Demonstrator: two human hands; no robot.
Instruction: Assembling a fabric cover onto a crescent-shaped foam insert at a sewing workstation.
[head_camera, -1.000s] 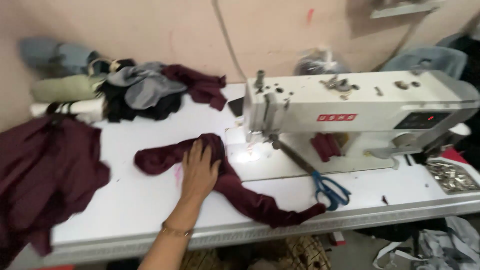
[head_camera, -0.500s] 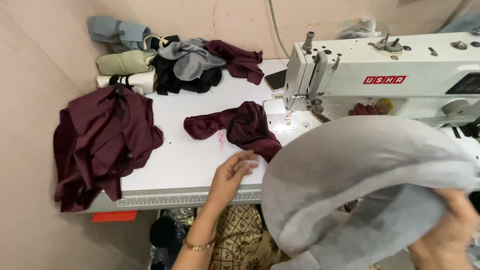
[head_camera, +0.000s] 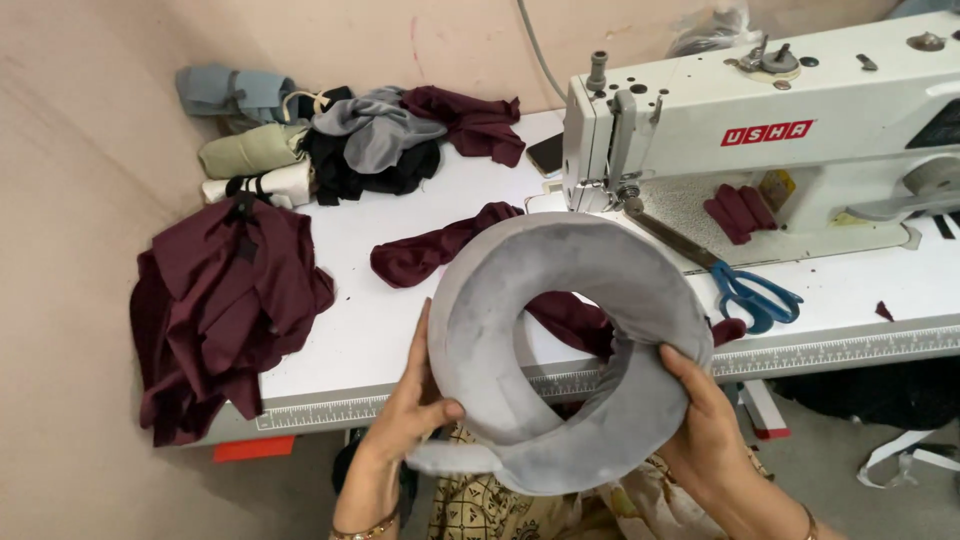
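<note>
Both hands grip a grey, plush, ring-shaped neck pillow (head_camera: 570, 350) upright, just in front of the white sewing machine (head_camera: 760, 130). The left hand (head_camera: 415, 405) has its fingers closed round the near rim, and the right hand (head_camera: 705, 420) clasps the other side, apparently turning its opening to the eye. Behind the pillow, a maroon fabric strip (head_camera: 440, 250) lies on the white table (head_camera: 370, 330), with blue-handled scissors (head_camera: 745, 290) beside the machine.
</note>
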